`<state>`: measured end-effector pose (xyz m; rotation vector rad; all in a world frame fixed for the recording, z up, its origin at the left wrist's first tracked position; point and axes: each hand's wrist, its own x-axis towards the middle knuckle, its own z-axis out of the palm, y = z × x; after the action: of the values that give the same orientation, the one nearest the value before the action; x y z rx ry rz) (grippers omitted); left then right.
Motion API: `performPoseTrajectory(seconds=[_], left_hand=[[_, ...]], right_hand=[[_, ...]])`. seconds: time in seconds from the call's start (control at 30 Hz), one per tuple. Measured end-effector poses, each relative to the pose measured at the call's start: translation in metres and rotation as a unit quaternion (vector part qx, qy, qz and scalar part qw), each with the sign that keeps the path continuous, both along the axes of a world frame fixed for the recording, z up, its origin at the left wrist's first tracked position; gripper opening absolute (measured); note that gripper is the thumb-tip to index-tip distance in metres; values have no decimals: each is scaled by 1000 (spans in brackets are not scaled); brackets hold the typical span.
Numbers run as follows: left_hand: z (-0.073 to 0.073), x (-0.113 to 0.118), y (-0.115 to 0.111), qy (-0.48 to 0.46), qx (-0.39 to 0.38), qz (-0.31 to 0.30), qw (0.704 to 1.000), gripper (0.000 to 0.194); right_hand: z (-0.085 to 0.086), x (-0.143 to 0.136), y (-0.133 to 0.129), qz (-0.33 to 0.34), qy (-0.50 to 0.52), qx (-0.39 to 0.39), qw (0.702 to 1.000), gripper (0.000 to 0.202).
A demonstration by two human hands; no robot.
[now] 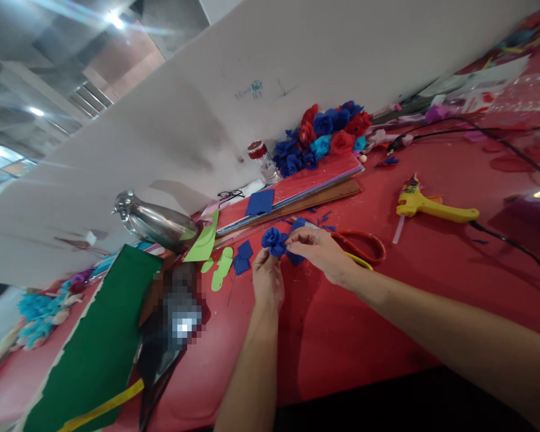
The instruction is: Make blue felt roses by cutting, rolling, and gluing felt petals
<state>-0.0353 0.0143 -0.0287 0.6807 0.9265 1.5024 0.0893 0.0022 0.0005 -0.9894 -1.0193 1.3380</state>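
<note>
Blue flower (273, 240): held above the red desk (342, 336), left of the yellow glue gun (432, 207).
Left hand (268, 276): closed on its base, best held steady.
Right hand (317, 247): fingertips pinched at its right edge; light, even pressure seems advised.

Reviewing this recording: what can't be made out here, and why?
All in the head view:
Underside of the dark blue ruffled flower: hidden by the left hand.
Scissors with a red loop handle: partly covered by the right hand.
Blue-green writing: too small and blurred.
Glossy black object: masked by pixelation.
Yellow glue gun's black cord: cut off by the right edge.
</note>
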Motion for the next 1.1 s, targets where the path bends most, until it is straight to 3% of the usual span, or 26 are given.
performPoseTrajectory(seconds=[0.2, 0.43, 0.77, 0.97, 1.1], left_hand=[[0, -1, 0, -9, 7, -11, 1000, 26], [0, 0, 0, 2, 16, -7, 1000, 22], [4, 0, -2, 12, 1, 4, 1000, 23], [6, 1, -3, 31, 2, 8, 999, 21], [7, 0, -3, 34, 7, 2, 999, 19]], right_hand=[[-1, 1, 1, -5, 33, 11, 999, 15], [2, 0, -2, -12, -37, 56, 998, 20], [4, 1, 0, -64, 37, 9, 997, 20], [3, -3, -1, -1, 59, -21, 998, 17], [2, 0, -2, -23, 58, -5, 998, 16]])
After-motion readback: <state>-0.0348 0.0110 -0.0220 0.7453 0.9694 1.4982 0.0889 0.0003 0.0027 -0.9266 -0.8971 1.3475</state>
